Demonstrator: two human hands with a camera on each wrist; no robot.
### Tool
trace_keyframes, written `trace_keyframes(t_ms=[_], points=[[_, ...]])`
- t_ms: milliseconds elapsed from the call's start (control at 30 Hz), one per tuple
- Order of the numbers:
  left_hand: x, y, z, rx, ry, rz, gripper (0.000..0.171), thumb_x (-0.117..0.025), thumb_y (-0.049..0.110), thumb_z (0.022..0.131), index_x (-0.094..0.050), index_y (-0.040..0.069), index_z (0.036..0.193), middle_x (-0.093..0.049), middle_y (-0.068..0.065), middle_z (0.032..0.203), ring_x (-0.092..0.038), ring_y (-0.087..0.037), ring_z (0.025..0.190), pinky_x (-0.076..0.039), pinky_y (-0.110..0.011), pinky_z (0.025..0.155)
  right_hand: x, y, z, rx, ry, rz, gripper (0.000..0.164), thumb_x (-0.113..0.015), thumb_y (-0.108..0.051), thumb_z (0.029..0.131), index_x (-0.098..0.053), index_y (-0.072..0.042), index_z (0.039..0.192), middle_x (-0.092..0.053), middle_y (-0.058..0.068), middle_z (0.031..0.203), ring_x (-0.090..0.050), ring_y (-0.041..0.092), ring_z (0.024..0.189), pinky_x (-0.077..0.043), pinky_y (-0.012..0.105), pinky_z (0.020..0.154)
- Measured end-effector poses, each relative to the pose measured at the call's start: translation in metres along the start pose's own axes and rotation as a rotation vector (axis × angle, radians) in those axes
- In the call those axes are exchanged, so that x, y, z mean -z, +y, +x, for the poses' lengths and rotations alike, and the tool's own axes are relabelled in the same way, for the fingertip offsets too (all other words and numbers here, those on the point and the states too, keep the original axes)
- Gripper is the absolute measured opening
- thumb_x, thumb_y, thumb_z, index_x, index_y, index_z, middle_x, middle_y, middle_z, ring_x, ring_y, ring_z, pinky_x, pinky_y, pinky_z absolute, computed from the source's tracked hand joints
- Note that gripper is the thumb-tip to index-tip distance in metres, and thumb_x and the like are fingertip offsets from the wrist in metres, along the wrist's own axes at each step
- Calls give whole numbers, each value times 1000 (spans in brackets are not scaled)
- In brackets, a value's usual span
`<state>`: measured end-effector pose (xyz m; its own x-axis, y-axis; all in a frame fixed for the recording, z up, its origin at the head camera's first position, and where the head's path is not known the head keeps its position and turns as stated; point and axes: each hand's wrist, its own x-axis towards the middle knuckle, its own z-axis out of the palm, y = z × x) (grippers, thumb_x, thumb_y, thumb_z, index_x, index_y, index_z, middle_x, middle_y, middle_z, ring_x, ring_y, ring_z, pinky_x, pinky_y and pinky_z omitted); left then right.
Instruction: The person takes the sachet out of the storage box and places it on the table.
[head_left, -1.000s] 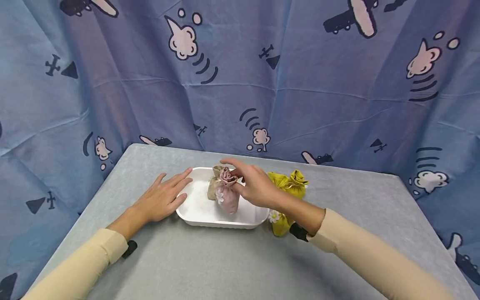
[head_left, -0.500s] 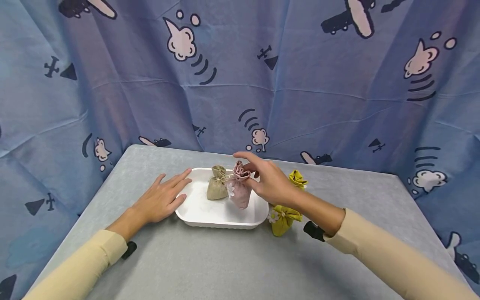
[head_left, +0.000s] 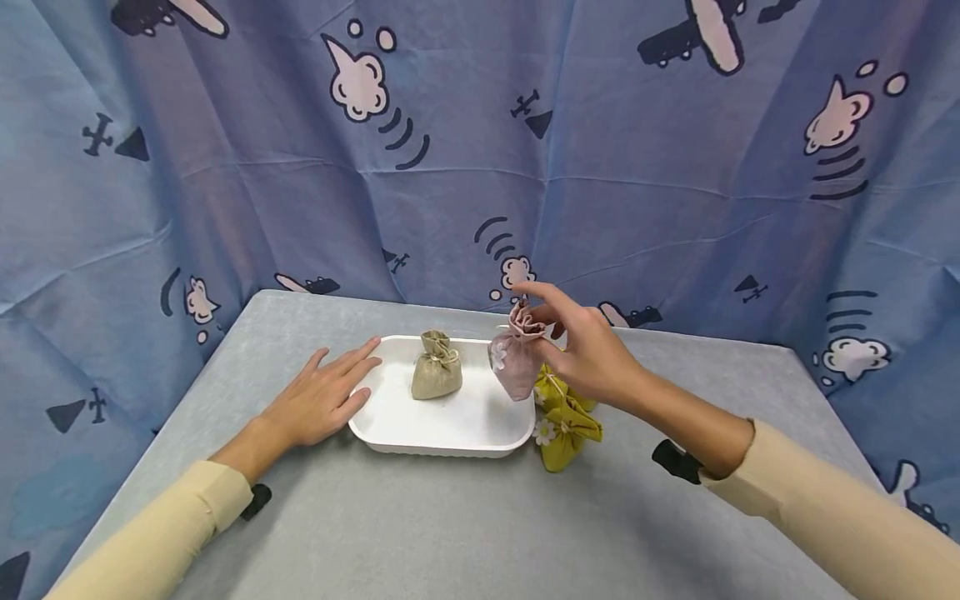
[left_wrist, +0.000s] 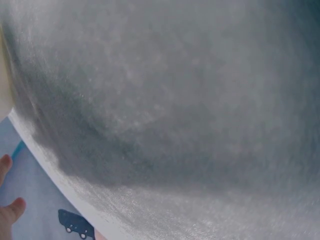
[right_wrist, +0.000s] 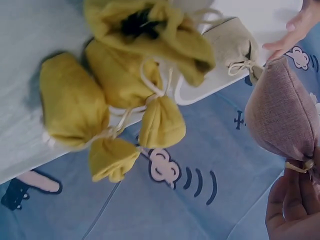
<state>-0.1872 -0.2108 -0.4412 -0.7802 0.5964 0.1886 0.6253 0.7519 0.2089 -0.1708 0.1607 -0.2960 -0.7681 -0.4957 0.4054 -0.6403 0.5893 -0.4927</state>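
My right hand [head_left: 592,346] pinches the gathered neck of a pink drawstring pouch [head_left: 515,364] with a white flower. The pouch hangs above the right end of a white tray [head_left: 397,425]; in the right wrist view the same pink pouch [right_wrist: 285,110] is large at the right. Inside the tray stands a beige drawstring pouch [head_left: 437,379]. With fingers spread, my left hand [head_left: 318,398] rests at the tray's left rim. In the left wrist view only a few fingertips [left_wrist: 17,207] show at the lower left.
Several yellow drawstring pouches [head_left: 562,442] sit just right of the tray, partly behind one another; the right wrist view shows a yellow pouch [right_wrist: 75,100] more fully. The grey table [head_left: 450,525] ends at a blue printed curtain [head_left: 450,208].
My right hand has lifted the pink pouch and carried it right, away from the beige pouch, toward the tray's right end. My left hand has stayed at the rim.
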Motion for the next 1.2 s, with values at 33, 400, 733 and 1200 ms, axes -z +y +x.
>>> trace_keyframes(t_ms=[33, 400, 733, 1200], points=[[0, 0, 0, -1, 0, -1, 51, -45, 32, 105, -45, 7, 149, -21, -2, 165, -34, -26, 145, -21, -69, 108, 3, 0, -1, -8, 2, -8, 65, -69, 9, 85, -49, -14, 143, -75, 8, 107, -67, 16, 88, -49, 34, 73], [0, 0, -1, -1, 9, -7, 51, -47, 31, 104, -45, 7, 149, -21, -2, 165, -35, -26, 144, -21, -69, 108, 30, 13, -18, -4, 116, -68, 64, -67, 13, 84, -49, -9, 142, -73, 13, 106, -65, 19, 86, -48, 27, 69], [-2, -1, -1, -7, 20, -6, 50, -48, 29, 103, -46, 7, 148, -22, -2, 165, -36, -27, 143, -22, -70, 107, 45, 29, -36, -56, 172, -106, 62, -59, 10, 86, -46, -7, 143, -70, 15, 107, -59, 16, 82, -45, 25, 68], [-1, -1, -1, -14, 27, -2, 50, -43, 32, 105, -47, 6, 148, -23, -3, 165, -36, -26, 144, -22, -69, 108, 48, 52, -65, -139, 166, -122, 65, -55, 8, 83, -44, -8, 145, -64, 8, 94, -49, 12, 74, -38, 25, 61]])
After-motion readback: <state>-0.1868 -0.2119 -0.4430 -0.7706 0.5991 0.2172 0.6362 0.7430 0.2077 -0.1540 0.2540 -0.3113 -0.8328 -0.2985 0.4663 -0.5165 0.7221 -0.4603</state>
